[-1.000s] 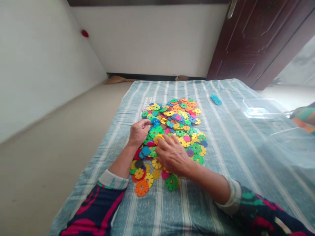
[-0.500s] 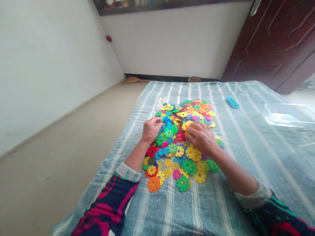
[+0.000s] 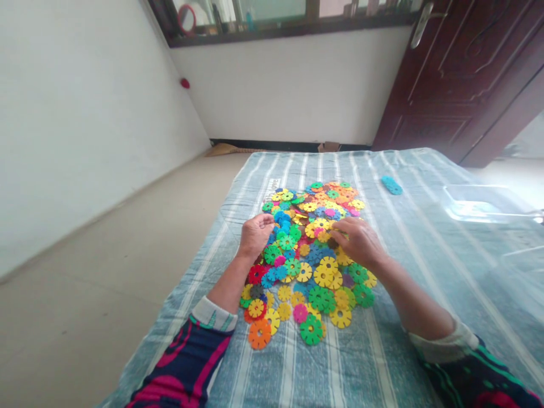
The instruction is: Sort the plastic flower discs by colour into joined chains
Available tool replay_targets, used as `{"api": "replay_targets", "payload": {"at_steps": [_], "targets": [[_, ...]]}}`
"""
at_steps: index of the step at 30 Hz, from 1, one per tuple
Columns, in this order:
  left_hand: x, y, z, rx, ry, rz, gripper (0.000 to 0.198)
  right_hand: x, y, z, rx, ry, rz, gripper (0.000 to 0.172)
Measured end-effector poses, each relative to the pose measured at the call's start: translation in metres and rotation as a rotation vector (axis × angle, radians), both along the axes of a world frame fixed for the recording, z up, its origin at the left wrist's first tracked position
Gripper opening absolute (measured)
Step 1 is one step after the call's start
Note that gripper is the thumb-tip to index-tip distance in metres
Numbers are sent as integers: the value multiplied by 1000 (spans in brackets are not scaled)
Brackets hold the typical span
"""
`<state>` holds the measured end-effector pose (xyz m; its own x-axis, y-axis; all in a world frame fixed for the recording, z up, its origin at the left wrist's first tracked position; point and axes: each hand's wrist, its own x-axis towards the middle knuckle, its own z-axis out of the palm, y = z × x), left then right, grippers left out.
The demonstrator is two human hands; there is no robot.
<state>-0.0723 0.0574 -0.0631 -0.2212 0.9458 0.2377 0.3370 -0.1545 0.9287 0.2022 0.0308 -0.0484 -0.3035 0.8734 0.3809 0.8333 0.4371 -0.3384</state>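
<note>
Flat, notched plastic discs (image 3: 311, 328) in yellow, green, blue, red, orange and pink lie in a loose pile. At the pile's left edge is my left hand (image 3: 255, 235), thumb and fingertips pinched together beside some blue discs (image 3: 281, 220); whatever is between them is too small to make out. My right hand (image 3: 359, 241) is over the right side of the pile, fingers bent down close to a yellow disc (image 3: 324, 236). Its fingertips are partly hidden, so what they grip is unclear.
A striped grey-blue cloth (image 3: 289, 374) lies under the discs. Farther right are a blue oval piece (image 3: 391, 185) and a clear plastic box (image 3: 476, 212). Beyond the cloth are a white wall (image 3: 272, 96) and a dark red door (image 3: 450, 85).
The view has tilted upward. Near my right hand the discs have shifted: red ones in the middle are now largely covered, and blue ones show there. My left hand keeps its pinch.
</note>
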Motion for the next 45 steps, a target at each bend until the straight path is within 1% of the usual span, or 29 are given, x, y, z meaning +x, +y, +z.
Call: {"api": "replay_targets", "payload": {"at_steps": [9, 12, 14, 18, 20, 24, 27, 29, 31, 33, 35, 37, 41, 45], "targets": [[-7, 5, -3, 8, -8, 81, 23, 8, 4, -2, 50, 92, 0, 19], [-8, 6, -3, 14, -12, 101, 24, 7, 3, 1, 46, 98, 21, 20], [-9, 6, -3, 16, -15, 106, 25, 6, 1, 6, 36, 84, 79, 21], [-7, 4, -1, 22, -19, 110, 25, 0, -6, 16, 17, 9, 264, 23], [-6, 4, 1, 30, -19, 111, 24, -5, -12, 18, 5, -48, 348, 20], [-3, 2, 6, 55, -26, 95, 24, -11, -23, 23, -44, -164, 434, 12], [1, 0, 11, 70, -47, 78, 24, -6, -24, 30, -66, -183, 476, 16], [5, -2, 14, 72, -61, 67, 24, 3, -21, 35, -76, -173, 443, 20], [9, -5, 17, 62, -79, 50, 23, 13, -15, 39, -96, -162, 354, 24], [15, -8, 21, 41, -108, 23, 24, 20, -10, 38, -113, -132, 273, 23], [21, -12, 25, 21, -136, -8, 23, 22, -7, 35, -118, -69, 249, 19], [27, -17, 28, 4, -151, -39, 23, 18, -7, 30, -119, 8, 247, 15], [41, -27, 36, -25, -174, -92, 23, 0, -11, 25, -150, 184, 206, 13], [55, -39, 42, -42, -171, -133, 23, -20, -20, 26, -250, 375, 197, 18]]}}
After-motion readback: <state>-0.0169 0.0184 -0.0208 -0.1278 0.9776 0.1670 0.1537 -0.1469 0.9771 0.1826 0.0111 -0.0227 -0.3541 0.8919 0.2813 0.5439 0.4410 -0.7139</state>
